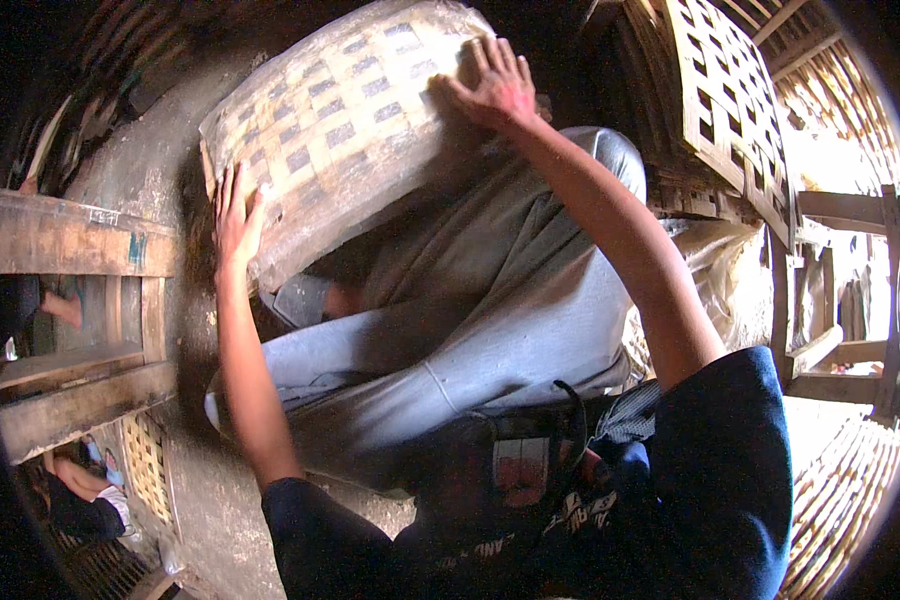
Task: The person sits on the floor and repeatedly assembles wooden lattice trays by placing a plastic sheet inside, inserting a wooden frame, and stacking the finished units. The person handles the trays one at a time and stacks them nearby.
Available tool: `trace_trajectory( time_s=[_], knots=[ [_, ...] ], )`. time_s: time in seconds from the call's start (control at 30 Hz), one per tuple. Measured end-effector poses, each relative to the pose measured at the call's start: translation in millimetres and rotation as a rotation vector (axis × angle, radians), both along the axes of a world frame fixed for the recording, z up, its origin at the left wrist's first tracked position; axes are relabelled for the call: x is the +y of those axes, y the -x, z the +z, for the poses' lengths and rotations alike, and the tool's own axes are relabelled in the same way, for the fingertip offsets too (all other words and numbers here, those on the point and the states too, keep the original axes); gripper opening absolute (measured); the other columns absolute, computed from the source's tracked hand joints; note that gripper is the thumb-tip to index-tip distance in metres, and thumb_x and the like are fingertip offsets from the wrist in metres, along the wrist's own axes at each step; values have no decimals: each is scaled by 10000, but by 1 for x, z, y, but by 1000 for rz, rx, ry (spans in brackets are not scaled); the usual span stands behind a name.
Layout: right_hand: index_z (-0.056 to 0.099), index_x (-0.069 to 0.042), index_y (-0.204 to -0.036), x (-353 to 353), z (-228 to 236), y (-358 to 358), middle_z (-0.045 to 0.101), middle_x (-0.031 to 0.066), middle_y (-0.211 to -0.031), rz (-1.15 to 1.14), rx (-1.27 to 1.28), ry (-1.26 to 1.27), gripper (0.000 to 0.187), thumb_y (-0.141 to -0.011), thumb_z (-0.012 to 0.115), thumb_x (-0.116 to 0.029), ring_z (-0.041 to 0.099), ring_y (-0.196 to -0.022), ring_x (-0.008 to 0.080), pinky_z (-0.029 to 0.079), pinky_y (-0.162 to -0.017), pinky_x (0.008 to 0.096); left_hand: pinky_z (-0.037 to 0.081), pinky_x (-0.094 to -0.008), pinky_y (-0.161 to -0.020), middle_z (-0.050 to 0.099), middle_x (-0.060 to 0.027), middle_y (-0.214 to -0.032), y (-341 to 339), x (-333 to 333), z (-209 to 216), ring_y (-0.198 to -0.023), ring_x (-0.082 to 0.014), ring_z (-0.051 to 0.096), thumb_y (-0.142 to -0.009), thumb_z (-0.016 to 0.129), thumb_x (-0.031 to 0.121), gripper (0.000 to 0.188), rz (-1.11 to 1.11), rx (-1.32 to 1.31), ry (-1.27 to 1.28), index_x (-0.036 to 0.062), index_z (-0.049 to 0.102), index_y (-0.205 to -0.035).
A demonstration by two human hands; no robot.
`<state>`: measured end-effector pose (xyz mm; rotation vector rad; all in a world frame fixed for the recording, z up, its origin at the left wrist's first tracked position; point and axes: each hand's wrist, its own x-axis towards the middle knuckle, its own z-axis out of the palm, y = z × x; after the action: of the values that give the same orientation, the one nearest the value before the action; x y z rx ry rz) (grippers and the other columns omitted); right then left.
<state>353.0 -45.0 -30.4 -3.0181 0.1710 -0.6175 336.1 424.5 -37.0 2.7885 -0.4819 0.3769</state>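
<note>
A large bundle (340, 120) in clear plastic, with a pale woven lattice showing on its upper face, lies tilted in front of me. My left hand (235, 220) rests along its near left edge, fingers stretched out and pointing away from me. At the far right corner, my right hand (495, 92) lies flat on the plastic with fingers spread. Neither hand is closed round anything. My bent legs in grey trousers (450, 340) are right behind the bundle, and one foot is partly hidden beneath its near side. What the plastic holds below the lattice is unclear.
A wooden frame (80, 235) stands at the left, with parts of other people beyond it. Another woven panel (148, 470) is at lower left. A woven lattice panel (735, 110) leans at upper right. Bamboo slats (845, 500) lie at lower right, near crumpled plastic sheeting (720, 265).
</note>
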Motion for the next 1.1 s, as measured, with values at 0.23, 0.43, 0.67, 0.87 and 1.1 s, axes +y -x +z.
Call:
trace_trajectory(
  time_s=[0.23, 0.43, 0.67, 0.87, 1.1],
  knots=[
    [275, -19, -1545, -24, 6, -5, 199, 249, -1618, -139, -356, -23, 961, -917, 396, -735, 182, -1509, 375, 153, -1212, 542, 158, -471, -1229, 281, -118, -1622, 15, -3, 21, -1506, -295, 234, -994, 480, 498, 679, 90, -135, -71, 154, 324, -1558],
    [275, 20, -1528, 83, 37, 49, 241, 298, -1581, 735, -19, -239, 938, -935, 469, -681, 256, -1468, 430, 213, -1212, 481, 199, -468, -1227, 303, -152, -1606, 54, -99, 55, -1487, -337, 270, -820, 680, 601, 917, -322, -103, -33, 148, 350, -1546],
    [391, -86, -1494, 89, 24, 52, 376, 172, -1555, 984, -52, -42, 836, -877, 602, -609, 332, -1452, 332, 270, -1203, 436, 298, -442, -1199, 346, -142, -1576, 66, -102, 49, -1449, -339, 338, -726, 826, 322, 870, -358, -24, 14, 143, 441, -1486],
    [538, -124, -1418, 79, 53, 57, 501, 141, -1465, 1011, 196, -46, 686, -873, 670, -518, 450, -1360, 308, 371, -1135, 428, 455, -422, -1073, 545, -141, -1387, 64, -89, 67, -1291, -330, 521, -769, 796, 257, 621, -386, 2, -37, 105, 591, -1335],
    [665, -91, -1207, 77, 28, 42, 645, 126, -1218, 1085, 217, 23, 457, -864, 691, -392, 597, -1134, 299, 515, -947, 414, 558, -394, -869, 651, -121, -1079, 69, -94, 62, -1018, -302, 652, -793, 759, 131, 287, -480, -141, 17, 45, 692, -1058]
  ],
)
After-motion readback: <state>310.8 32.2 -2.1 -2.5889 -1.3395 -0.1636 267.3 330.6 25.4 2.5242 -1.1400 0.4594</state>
